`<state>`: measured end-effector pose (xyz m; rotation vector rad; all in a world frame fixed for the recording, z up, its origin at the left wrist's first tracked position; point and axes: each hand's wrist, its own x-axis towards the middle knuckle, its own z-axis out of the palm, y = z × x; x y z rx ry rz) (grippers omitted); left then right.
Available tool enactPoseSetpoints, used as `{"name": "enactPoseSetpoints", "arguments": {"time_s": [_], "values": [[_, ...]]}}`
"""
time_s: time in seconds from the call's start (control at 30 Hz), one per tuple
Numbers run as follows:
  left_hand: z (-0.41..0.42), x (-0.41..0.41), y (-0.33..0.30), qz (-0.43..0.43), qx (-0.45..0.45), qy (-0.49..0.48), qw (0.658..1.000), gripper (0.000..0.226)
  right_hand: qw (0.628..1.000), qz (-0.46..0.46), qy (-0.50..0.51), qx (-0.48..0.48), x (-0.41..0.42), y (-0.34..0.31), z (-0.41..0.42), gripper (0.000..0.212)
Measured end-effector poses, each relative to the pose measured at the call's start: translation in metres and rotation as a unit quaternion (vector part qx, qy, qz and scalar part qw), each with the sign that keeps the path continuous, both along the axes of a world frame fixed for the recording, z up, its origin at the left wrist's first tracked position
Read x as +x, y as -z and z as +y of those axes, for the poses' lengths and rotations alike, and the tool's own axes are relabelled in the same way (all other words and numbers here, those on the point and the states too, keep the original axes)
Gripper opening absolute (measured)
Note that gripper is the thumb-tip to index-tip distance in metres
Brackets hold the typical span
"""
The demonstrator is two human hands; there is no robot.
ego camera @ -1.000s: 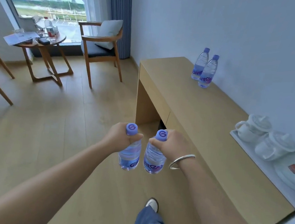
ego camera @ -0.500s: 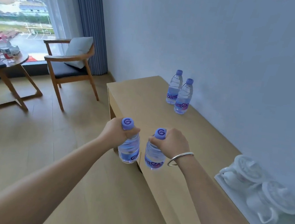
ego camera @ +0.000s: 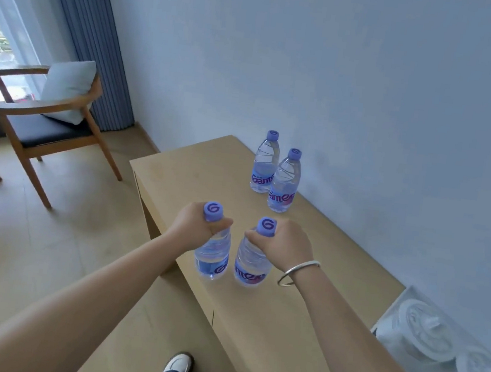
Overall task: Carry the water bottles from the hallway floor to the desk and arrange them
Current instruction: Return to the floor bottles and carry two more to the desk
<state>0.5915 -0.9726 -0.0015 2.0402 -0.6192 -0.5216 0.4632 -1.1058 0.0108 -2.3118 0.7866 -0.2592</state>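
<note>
My left hand (ego camera: pixel 195 224) grips a clear water bottle (ego camera: pixel 213 255) by its neck, just under the purple cap. My right hand (ego camera: pixel 285 245) holds a second bottle (ego camera: pixel 250 266) the same way. Both bottles hang upright, side by side, above the near left part of the light wooden desk (ego camera: pixel 202 175). Two more bottles stand on the desk against the wall: one at the back (ego camera: pixel 265 165) and one in front of it (ego camera: pixel 284 185), touching or nearly so.
A white tray (ego camera: pixel 388 317) with white teaware sits on the desk at the right. A wooden armchair (ego camera: pixel 45 129) with a grey cushion stands by the blue curtain (ego camera: pixel 90 36) and the window. My shoe (ego camera: pixel 179 363) shows on the wooden floor.
I have walked closer to the desk. Both held bottles have moved forward from over the floor to above the desk's near left part. The standing bottles look nearer.
</note>
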Motion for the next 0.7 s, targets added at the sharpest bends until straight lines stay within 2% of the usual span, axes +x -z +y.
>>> {"name": "enactPoseSetpoints", "arguments": {"time_s": [0.4, 0.53, 0.7], "values": [[-0.086, 0.131, -0.006, -0.028, 0.001, 0.125, 0.992, 0.032, 0.992, 0.031, 0.118, -0.013, 0.096, -0.008, -0.046, 0.04], [-0.117, 0.158, -0.001, -0.034, -0.009, 0.162, 0.986, 0.041, 0.986, 0.02, 0.164, -0.009, 0.117, -0.003, -0.058, 0.043], [-0.142, 0.176, 0.013, -0.023, 0.006, 0.175, 0.984, 0.044, 0.977, 0.028, 0.211, 0.009, 0.135, 0.008, -0.069, 0.034]]}}
